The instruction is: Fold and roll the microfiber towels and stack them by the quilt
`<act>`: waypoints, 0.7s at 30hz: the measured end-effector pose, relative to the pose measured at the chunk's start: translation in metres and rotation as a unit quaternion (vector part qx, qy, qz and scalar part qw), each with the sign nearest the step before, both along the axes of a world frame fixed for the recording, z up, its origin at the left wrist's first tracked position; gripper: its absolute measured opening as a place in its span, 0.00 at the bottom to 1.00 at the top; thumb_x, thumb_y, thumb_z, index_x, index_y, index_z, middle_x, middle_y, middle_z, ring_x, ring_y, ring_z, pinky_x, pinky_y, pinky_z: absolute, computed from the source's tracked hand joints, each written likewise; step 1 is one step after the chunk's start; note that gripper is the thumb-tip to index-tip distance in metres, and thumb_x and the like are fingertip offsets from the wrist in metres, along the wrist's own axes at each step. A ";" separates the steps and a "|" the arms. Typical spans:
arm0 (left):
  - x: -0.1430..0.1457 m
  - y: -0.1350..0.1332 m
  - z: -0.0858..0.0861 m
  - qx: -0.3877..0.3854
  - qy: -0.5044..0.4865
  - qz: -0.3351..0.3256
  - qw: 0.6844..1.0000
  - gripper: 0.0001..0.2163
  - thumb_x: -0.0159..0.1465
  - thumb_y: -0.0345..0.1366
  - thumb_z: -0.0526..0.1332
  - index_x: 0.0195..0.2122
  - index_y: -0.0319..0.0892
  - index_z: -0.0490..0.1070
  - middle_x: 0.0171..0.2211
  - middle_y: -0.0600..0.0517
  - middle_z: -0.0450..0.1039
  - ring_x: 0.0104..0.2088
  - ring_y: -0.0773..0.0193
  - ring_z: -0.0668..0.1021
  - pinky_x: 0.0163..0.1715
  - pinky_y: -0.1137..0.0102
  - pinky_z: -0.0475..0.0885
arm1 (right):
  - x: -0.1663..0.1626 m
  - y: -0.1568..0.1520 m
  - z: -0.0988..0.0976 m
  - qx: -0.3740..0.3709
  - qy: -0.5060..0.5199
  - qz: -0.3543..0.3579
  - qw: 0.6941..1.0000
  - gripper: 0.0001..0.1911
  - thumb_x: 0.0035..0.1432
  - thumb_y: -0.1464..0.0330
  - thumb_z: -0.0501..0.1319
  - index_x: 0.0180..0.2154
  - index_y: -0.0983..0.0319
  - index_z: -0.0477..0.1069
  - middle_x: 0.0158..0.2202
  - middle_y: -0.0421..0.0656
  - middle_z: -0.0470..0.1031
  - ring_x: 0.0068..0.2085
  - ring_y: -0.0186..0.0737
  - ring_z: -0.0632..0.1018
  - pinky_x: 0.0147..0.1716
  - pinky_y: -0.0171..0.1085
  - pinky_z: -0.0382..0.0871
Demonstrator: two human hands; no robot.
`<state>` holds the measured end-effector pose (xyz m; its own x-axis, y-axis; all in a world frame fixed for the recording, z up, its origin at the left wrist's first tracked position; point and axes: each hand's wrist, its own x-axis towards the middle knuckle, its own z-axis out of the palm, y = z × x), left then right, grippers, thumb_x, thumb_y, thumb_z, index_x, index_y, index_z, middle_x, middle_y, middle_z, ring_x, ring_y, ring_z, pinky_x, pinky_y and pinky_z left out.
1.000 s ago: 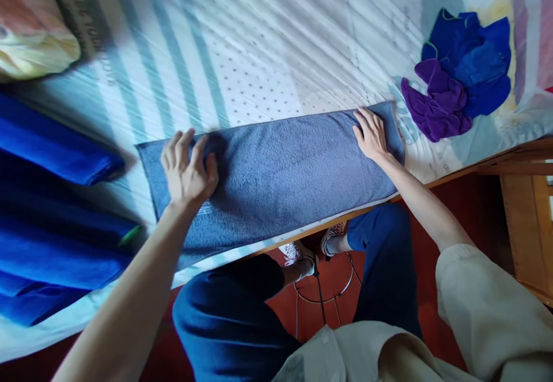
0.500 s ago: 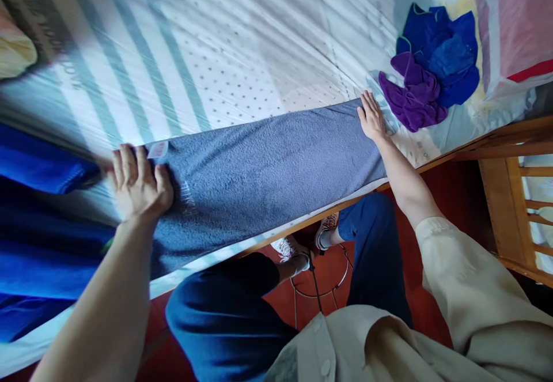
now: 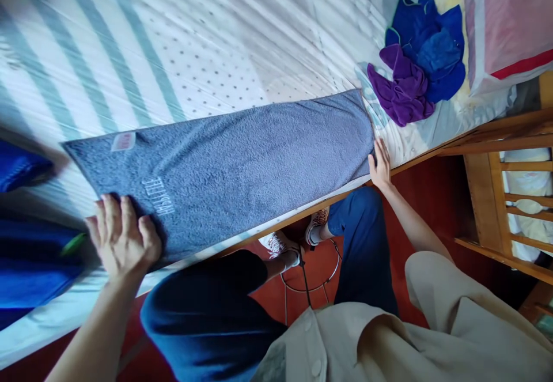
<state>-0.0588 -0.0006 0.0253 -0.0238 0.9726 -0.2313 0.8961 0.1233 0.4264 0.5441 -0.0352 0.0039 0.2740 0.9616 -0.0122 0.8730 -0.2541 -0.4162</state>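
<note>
Grey-blue towel [image 3: 263,157]: spread as a long strip along the near edge of the bed, its right end slightly farther from the viewer than its left. Surface mostly smooth, slight ripples at the far side toward the right. White tag [image 3: 123,142] at the far left, close to the far hem; pale lettering [image 3: 159,196] nearer, right of the tag, reversed to the viewer.

Left hand [image 3: 123,238]: palm down on the towel's near left corner, fingers spread and extended; released, resting flat. Right hand [image 3: 380,164]: at the towel's right edge, near corner, fingers extended, thumb side against the hem; unclenched. Pressure of either hand: cannot tell.

Right of the towel, just beyond its far right corner: crumpled purple cloth [image 3: 405,88], touching a crumpled blue cloth [image 3: 438,50] with green edging on its far right side. Left of the towel: folded blue cloths [image 3: 32,267], cut off by the view, one green edge showing near the left hand.

Under all these: patterned bed sheet [image 3: 211,76], stripes at left, dots toward the middle. Far right: pink pillow [image 3: 518,19] with a red band. Near side: wooden bed rail [image 3: 311,209], then the person's dark blue trousers [image 3: 207,313] above a red floor [image 3: 410,244].
</note>
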 end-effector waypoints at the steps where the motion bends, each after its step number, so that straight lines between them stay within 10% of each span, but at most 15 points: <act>1: -0.002 -0.008 0.001 -0.011 -0.002 -0.004 1.000 0.44 0.66 0.54 0.49 0.83 0.50 0.43 0.82 0.51 0.38 0.81 0.48 0.45 0.80 0.49 0.39 | 0.001 -0.013 -0.001 0.016 -0.001 -0.036 0.999 0.33 0.76 0.52 0.45 0.69 0.57 0.72 0.70 0.56 0.72 0.74 0.58 0.69 0.75 0.64 0.61; 7: -0.005 -0.037 0.008 -0.010 -0.007 -0.022 1.000 0.45 0.62 0.48 0.54 0.81 0.66 0.39 0.80 0.67 0.33 0.80 0.42 0.47 0.79 0.42 0.44 | 0.010 -0.039 -0.008 0.022 -0.032 -0.108 0.993 0.22 0.72 0.52 0.57 0.46 0.57 0.84 0.49 0.56 0.82 0.53 0.60 0.80 0.62 0.61 0.74; 17: 0.003 -0.039 0.013 -0.023 0.004 -0.035 0.999 0.41 0.67 0.49 0.52 0.82 0.61 0.44 0.82 0.56 0.39 0.80 0.44 0.48 0.79 0.40 0.44 | 0.030 -0.035 -0.012 -0.010 -0.022 -0.137 0.990 0.17 0.68 0.53 0.63 0.32 0.57 0.80 0.42 0.52 0.79 0.52 0.59 0.78 0.62 0.63 0.73; 21: 0.004 -0.040 0.016 -0.020 0.010 -0.047 0.999 0.40 0.68 0.49 0.53 0.83 0.55 0.47 0.82 0.47 0.42 0.80 0.38 0.49 0.78 0.35 0.45 | 0.022 -0.036 -0.002 0.021 -0.020 -0.140 0.990 0.21 0.70 0.51 0.58 0.42 0.58 0.81 0.46 0.55 0.81 0.55 0.63 0.77 0.64 0.67 0.71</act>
